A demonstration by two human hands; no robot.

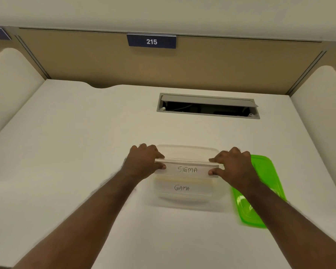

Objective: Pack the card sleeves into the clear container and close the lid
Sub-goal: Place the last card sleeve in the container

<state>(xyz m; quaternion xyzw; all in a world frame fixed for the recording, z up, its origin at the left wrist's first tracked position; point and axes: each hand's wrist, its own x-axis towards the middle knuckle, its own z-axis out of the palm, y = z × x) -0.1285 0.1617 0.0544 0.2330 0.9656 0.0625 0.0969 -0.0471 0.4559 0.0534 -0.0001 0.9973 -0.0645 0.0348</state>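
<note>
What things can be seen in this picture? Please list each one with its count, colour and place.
clear container: 1, transparent, desk centre, open
SIGMA sleeve: 1, clear with white card, held over the container
GAMA sleeve: 1, clear with white card, nearer the person, in the container as far as can be told
lid: 1, green, on the desk right of the container
desk: 1, white
cable hatch: 1, grey, open, far side
sign 215: 1, dark blue, partition
left hand: 1, gripping sleeve's left end
right hand: 1, gripping right end
</note>
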